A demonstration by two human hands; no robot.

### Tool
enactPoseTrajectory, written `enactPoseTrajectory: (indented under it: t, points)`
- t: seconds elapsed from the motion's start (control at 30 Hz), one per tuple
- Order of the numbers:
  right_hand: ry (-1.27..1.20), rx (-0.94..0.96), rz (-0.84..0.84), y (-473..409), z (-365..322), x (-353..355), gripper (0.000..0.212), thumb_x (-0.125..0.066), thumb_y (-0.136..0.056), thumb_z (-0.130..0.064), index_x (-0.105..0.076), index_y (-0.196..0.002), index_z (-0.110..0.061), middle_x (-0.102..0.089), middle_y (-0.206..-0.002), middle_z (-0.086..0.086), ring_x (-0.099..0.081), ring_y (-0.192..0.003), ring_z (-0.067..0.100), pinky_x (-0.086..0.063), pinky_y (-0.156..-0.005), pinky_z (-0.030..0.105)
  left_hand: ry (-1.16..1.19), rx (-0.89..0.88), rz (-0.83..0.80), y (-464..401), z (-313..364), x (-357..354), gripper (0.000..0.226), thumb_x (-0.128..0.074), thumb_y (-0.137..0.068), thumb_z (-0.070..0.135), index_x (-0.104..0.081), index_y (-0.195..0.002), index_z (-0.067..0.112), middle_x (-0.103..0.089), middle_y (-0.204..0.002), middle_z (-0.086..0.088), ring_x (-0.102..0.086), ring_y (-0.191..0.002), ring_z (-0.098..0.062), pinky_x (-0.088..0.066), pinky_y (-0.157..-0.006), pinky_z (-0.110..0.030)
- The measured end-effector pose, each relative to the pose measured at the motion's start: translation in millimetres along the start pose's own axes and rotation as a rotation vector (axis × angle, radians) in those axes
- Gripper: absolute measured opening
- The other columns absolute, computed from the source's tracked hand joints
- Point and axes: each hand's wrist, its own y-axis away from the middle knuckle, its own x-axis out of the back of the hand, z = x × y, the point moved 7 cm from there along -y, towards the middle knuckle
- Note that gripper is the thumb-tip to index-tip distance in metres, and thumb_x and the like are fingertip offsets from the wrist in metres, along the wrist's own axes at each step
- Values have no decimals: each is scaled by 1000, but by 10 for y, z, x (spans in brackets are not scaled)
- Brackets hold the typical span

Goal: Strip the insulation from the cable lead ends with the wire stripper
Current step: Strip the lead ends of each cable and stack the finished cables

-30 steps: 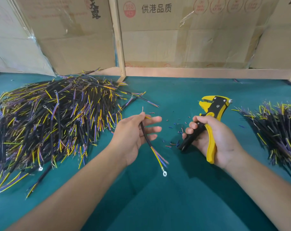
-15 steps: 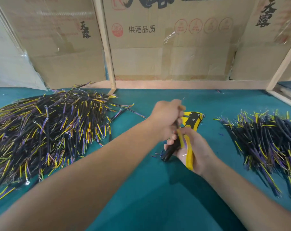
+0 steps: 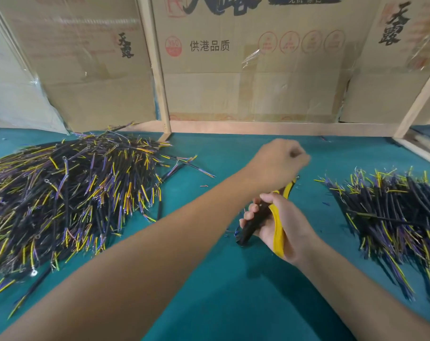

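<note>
The left hand [image 3: 277, 166] hides the wire stripper [image 3: 277, 225] head.

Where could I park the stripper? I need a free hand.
Bare green mat lies near you between the forearms, and by the back rail between the left cable pile and right cable pile. Both piles crowd the sides.

Right hand [image 3: 282, 225] grips the wire stripper [image 3: 277, 225]; curled left hand [image 3: 277, 163] hides its head.

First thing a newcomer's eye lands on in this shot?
The two hands mid-table: the right hand grips a yellow-and-black wire stripper, and the curled left hand covers its head. A big cable pile sprawls on the left; a smaller pile lies on the right.
</note>
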Motion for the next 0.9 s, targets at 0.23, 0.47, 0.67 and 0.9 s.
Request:
enactPoseTrajectory:
  t: [0.23,0.47,0.67,0.9]
  points:
    - [-41,5,-15,-2,-22,-30,17,-53,-97,-19,-55,-86,-7,-48,-66,7,-49,-56,23,-56,-65,39,-331,179,128,321,-980,643,17,-53,-93,10,-69,-96,6,-71,-96,-8,-63,-89,-26,-42,-71,-28]
    - [-42,0,-25,15,-27,-29,18,-51,-99,-20,-55,-90,-5,-48,-68,7,-49,-57,22,-58,-67,40,-767,242,46,274,-1607,828,28,-49,-92,4,-59,-118,7,-60,-119,-15,-55,-112,-34,-49,-91,-44]
    - [-46,-24,-24,24,-15,-35,18,-50,-99,-20,-55,-90,-5,-48,-68,7,-49,-58,23,-58,-67,40,-1373,138,-157,23,-1764,668,29,-48,-98,6,-57,-125,13,-62,-126,-6,-52,-123,-27,-43,-95,-36]
    - [-34,-22,-16,13,-12,-24,17,-53,-98,-20,-56,-94,-4,-49,-68,8,-51,-57,23,-59,-63,41,-1635,-91,-85,-147,-1492,904,27,-49,-98,13,-58,-123,15,-65,-120,-5,-55,-117,-28,-41,-92,-37]
